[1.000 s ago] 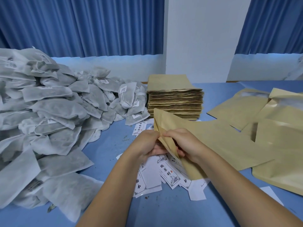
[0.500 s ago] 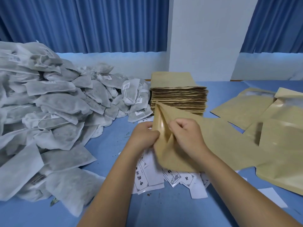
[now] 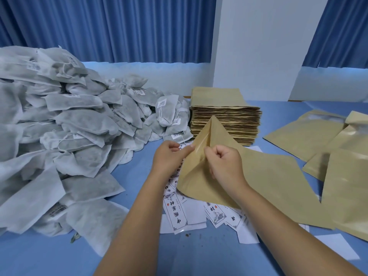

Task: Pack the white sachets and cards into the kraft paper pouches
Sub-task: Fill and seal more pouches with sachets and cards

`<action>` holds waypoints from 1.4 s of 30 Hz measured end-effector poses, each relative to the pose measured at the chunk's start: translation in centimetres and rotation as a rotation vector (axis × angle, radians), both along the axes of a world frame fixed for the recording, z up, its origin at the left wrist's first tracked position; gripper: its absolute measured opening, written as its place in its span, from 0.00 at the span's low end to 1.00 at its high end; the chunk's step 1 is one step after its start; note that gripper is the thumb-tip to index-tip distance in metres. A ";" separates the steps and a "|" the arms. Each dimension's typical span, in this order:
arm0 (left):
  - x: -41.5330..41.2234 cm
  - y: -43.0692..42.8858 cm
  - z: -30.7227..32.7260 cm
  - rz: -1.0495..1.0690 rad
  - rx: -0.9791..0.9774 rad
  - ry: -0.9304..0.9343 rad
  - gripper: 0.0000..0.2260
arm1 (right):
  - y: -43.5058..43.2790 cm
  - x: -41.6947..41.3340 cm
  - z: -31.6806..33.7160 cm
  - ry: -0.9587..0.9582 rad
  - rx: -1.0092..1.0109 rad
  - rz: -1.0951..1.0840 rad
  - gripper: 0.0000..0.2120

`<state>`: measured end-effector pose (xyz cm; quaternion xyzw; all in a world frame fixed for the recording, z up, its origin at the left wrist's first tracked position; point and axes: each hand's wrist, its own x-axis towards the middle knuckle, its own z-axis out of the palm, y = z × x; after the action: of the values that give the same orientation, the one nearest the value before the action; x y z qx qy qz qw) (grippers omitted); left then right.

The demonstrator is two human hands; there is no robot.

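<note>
The left hand (image 3: 169,156) and right hand (image 3: 225,166) each pinched a lip of the kraft pouch (image 3: 268,176) over the cards (image 3: 177,218) on the desk (image 3: 199,255); pulling evenly apart (slowly, to avoid tearing) should spread it.

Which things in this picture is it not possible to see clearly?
All in the head view:
- Inside of the held pouch: hidden by its paper, the left hand and right hand.
- Cards: partly under that pouch and the forearms.
- Sachet labels: too small to read.
- Pouches at right: cut by the frame edge.
</note>
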<state>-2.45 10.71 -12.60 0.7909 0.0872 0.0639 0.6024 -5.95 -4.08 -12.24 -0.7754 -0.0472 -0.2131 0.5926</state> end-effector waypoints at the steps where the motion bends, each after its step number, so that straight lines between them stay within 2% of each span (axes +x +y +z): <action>1: 0.3 -0.1 -0.2 0.015 0.030 -0.019 0.18 | 0.1 0.0 -0.2 0.006 0.024 0.011 0.20; 4: 1.2 -0.3 -0.9 0.061 0.145 -0.125 0.18 | 0.0 0.1 -0.7 0.026 0.088 0.050 0.20; 6: 1.7 0.2 -1.7 0.124 0.320 -0.145 0.13 | -0.1 0.2 -0.9 0.039 0.105 0.079 0.20; 9: 2.1 0.7 -2.5 0.077 0.673 -0.016 0.16 | 0.0 0.3 -1.3 0.060 0.089 0.119 0.20; 12: 2.2 0.2 -2.4 -0.028 0.900 0.152 0.20 | 0.0 0.4 -1.5 0.090 0.075 0.149 0.21; 14: 2.4 0.0 -2.3 -0.069 0.976 0.228 0.22 | -0.1 0.5 -1.6 0.102 0.073 0.163 0.21; 17: 2.8 0.1 -2.4 -0.082 1.019 0.233 0.24 | -0.1 0.4 -1.7 0.111 0.068 0.172 0.20; 20: 3.0 0.2 -2.5 -0.011 0.935 0.171 0.25 | -0.1 0.5 -1.7 0.118 0.062 0.177 0.20; 22: 2.8 0.3 -2.4 0.111 0.804 0.076 0.21 | -0.1 0.4 -1.7 0.124 0.061 0.179 0.20; 26: 2.0 0.7 -1.5 0.395 0.381 -0.311 0.10 | -0.2 0.5 -1.7 0.137 0.078 0.175 0.20; 30: 0.9 0.8 0.4 0.414 0.130 -0.535 0.09 | -0.2 0.4 -1.7 0.134 0.066 0.180 0.20; 34: -0.4 0.6 2.7 0.367 -0.081 -0.601 0.09 | -0.2 0.4 -1.7 0.131 0.059 0.188 0.20; 39: -1.3 0.6 4.1 0.292 -0.124 -0.623 0.09 | -0.2 0.4 -1.7 0.149 0.061 0.181 0.21; 42: -1.4 0.8 4.4 0.313 -0.272 -0.608 0.08 | -0.2 0.4 -1.6 0.148 0.061 0.182 0.21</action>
<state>-3.85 11.53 -8.19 0.6256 0.0322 0.3752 0.6832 -5.57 -4.27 -13.85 -0.7632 -0.0671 -0.1020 0.6345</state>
